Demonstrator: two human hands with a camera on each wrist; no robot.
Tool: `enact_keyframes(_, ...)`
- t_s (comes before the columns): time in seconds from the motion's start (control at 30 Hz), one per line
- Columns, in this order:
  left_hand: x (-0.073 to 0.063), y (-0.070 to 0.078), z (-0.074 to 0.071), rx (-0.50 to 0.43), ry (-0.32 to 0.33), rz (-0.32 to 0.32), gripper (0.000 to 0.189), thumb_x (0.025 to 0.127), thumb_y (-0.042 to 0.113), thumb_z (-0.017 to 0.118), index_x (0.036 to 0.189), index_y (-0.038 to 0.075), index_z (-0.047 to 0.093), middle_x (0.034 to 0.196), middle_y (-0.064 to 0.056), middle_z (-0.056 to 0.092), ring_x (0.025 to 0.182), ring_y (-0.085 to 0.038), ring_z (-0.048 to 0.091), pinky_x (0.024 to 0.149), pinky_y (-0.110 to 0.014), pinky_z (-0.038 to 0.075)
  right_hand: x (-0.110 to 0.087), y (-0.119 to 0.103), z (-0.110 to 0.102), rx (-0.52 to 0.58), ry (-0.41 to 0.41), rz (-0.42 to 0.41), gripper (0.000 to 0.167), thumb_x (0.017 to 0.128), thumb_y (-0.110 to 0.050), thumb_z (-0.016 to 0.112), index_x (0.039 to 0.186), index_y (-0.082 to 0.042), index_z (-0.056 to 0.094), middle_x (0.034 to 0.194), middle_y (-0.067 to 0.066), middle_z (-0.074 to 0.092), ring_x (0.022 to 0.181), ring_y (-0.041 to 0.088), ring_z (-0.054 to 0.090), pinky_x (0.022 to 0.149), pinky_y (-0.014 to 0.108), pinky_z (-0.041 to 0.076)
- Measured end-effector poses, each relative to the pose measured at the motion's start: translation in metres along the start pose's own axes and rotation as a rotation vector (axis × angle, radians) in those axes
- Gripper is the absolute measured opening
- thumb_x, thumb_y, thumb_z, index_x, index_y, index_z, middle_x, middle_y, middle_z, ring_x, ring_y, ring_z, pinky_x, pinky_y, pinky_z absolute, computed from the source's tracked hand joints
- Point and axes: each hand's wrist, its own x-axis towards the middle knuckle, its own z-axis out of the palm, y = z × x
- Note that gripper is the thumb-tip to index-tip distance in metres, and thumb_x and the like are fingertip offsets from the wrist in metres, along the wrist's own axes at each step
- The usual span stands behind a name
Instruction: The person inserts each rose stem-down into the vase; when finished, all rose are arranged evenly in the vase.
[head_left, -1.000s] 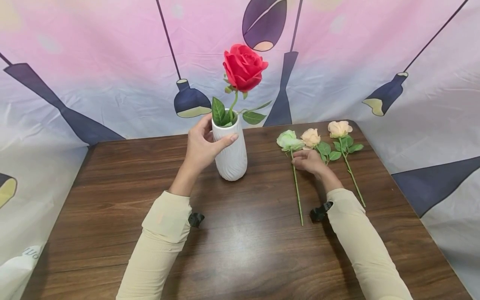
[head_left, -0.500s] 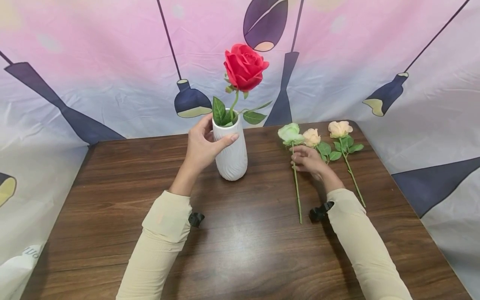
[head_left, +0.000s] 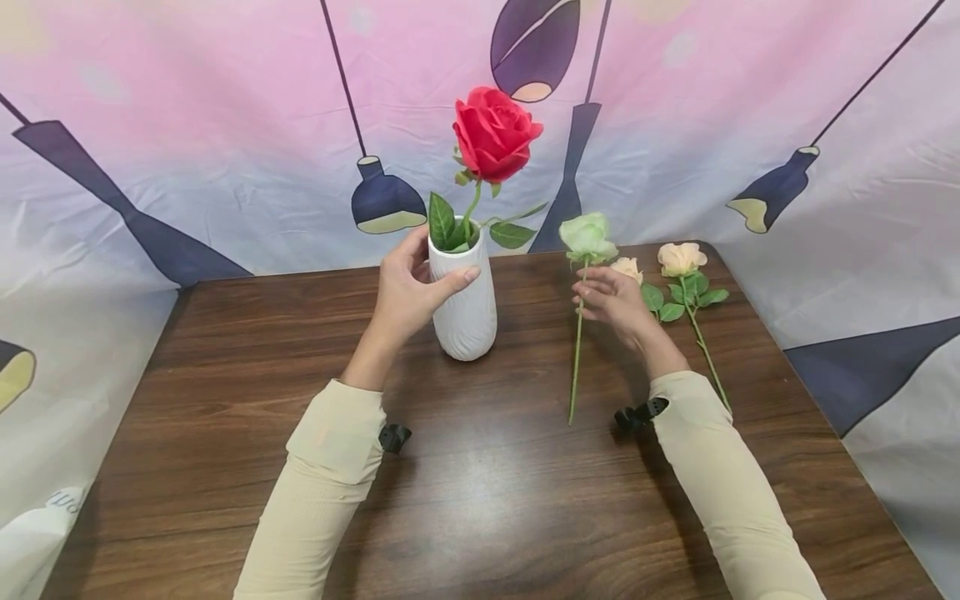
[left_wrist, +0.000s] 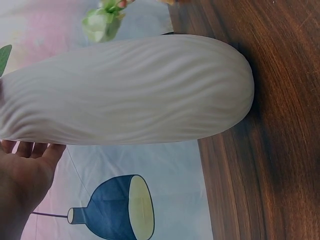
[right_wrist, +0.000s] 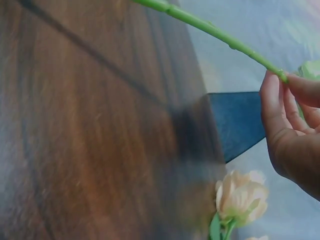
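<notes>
The left hand (head_left: 405, 287) grips the white ribbed vase (head_left: 467, 312) near its rim, on the far part of the wooden table (head_left: 480, 467), a red rose (head_left: 497, 137) inside. Rightward, a raised pale green rose (head_left: 588, 237) has its stem pinched by the right hand (head_left: 613, 304); two peach roses (head_left: 681, 260) lie far right.

A curtained-off booth: lamp-printed fabric (head_left: 255, 133) hangs on three sides of a wood-grain table (head_left: 480, 517).

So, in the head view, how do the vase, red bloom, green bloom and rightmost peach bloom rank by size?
1. Vase
2. Red bloom
3. Green bloom
4. Rightmost peach bloom

The held green one may look larger through nearness.
</notes>
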Motion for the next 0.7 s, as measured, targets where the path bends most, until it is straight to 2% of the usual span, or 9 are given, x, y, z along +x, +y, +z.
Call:
enact_keyframes(0.1,0.000,0.000,0.000,0.005,0.001,0.000,0.062,0.080,0.007,0.085,0.136,0.005,0.060,0.126,-0.015,0.069,0.109,-0.011,0.065,0.099,-0.037,0.059,-0.001,-0.007,0.005,0.059,0.016,-0.025,0.024,0.100,0.004,0.055,0.121,-0.007,0.060,0.094,-0.008,0.072,0.083,0.006,0.071,0.077,0.021,0.062)
enact_keyframes(0.2,0.000,0.000,0.000,0.013,0.003,-0.003,0.062,0.080,0.007,0.085,0.136,0.005,0.060,0.126,-0.015,0.069,0.109,-0.011,0.065,0.099,-0.038,0.059,-0.002,-0.014,0.009,0.107,0.026,-0.057,0.023,0.099,0.005,0.056,0.113,-0.013,0.062,0.093,-0.007,0.073,0.081,0.007,0.071,0.076,0.022,0.062)
enact_keyframes(0.47,0.000,0.001,0.000,0.025,0.011,-0.010,0.062,0.080,0.008,0.085,0.136,0.005,0.060,0.125,-0.015,0.069,0.109,-0.011,0.065,0.099,-0.040,0.059,-0.005,-0.031,0.018,0.153,0.043,-0.160,0.029,0.098,0.005,0.058,0.106,-0.022,0.067,0.091,-0.008,0.074,0.079,0.005,0.070,0.072,0.020,0.062)
enact_keyframes(0.7,0.000,0.000,0.001,0.002,0.012,-0.009,0.062,0.080,0.007,0.085,0.137,0.005,0.060,0.126,-0.014,0.069,0.110,-0.010,0.065,0.099,-0.034,0.058,-0.004,-0.046,0.025,0.275,0.052,-0.231,0.029,0.096,0.008,0.060,0.105,-0.018,0.070,0.090,-0.003,0.074,0.076,0.009,0.071,0.068,0.023,0.063)
